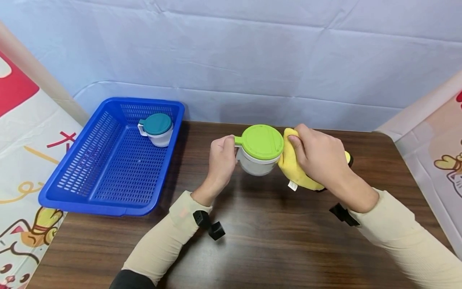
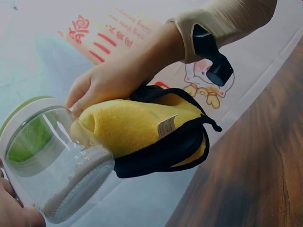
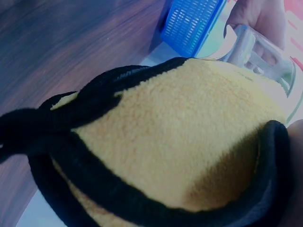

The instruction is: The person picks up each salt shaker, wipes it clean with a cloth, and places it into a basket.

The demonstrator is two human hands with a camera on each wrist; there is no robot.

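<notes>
In the head view my left hand (image 1: 221, 158) grips the handle of a clear seasoning jar (image 1: 257, 166) with a bright green lid (image 1: 262, 141). The lid is down, and some pale contents show at the jar's bottom in the left wrist view. My right hand (image 1: 321, 154) holds a bunched yellow cleaning cloth (image 1: 294, 168) with black edging and a small white tag. The cloth lies against the jar's right side, by the rim. In the right wrist view the cloth (image 3: 184, 137) fills most of the picture and hides much of the right hand.
A blue perforated plastic basket (image 1: 124, 210) stands on the left of the dark wooden table (image 1: 288, 249). In its far right corner sits a similar jar (image 1: 161, 139) with a teal lid (image 1: 157, 123). Pale cloth (image 1: 231, 52) hangs behind the table, with printed sheets at both sides.
</notes>
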